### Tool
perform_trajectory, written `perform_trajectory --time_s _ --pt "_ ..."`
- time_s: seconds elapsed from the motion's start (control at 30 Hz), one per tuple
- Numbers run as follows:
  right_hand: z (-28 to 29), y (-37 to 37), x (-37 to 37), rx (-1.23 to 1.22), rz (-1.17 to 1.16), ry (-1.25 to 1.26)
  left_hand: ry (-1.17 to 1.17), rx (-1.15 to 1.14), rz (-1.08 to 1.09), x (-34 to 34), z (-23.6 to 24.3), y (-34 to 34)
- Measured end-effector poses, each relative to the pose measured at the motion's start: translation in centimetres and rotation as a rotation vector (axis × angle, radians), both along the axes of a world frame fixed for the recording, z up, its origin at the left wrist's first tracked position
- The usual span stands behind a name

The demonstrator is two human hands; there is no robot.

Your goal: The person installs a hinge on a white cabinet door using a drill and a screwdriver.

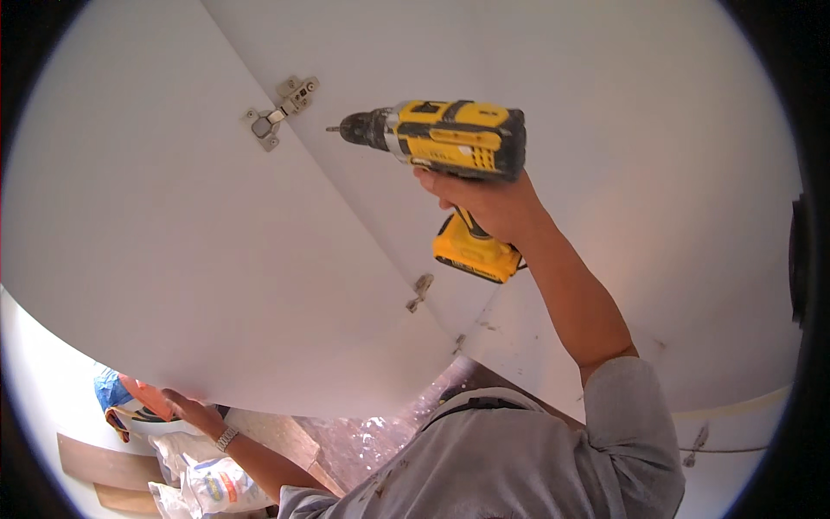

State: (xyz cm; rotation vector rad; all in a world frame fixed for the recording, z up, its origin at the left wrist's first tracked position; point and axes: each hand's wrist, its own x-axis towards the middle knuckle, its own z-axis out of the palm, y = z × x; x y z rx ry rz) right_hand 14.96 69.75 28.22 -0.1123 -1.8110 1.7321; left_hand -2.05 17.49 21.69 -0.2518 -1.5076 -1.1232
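My right hand (pixel 484 203) is closed round the handle of a yellow and black cordless drill (pixel 454 138). The drill is raised in front of the white panels, its bit pointing left toward a metal cabinet hinge (pixel 281 111), with a gap between them. That hinge joins a white cabinet door (pixel 199 225) to the white cabinet panel (pixel 622 112) beside it. Down at the lower left, my left hand (pixel 197 415) grips the door's bottom edge; some of its fingers are hard to make out. A watch is on the left wrist.
Farther down the same seam sit a second hinge (pixel 420 292) and a small metal fitting (pixel 459 343). Below the door are plastic bags (pixel 212 480), a blue and orange bundle (pixel 130 398) and clear plastic sheeting (pixel 367 432). A dark round-edged object (pixel 797 259) stands at the right rim.
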Motion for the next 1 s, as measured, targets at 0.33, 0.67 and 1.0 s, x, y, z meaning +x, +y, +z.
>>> perform_trajectory --time_s 0.33,0.67,1.0 --pt "2.3 0.9 -2.8 0.059 -0.025 0.126 -0.421 0.300 -0.511 -2.5 -4.0 -5.3" --pt "2.7 0.8 -3.7 0.103 0.003 0.113 -0.355 0.376 -0.497 -0.8 -4.5 -4.8" --pt "2.9 0.6 -4.7 0.132 -0.045 0.051 -0.428 0.372 -0.421 -1.3 -4.5 -4.6"
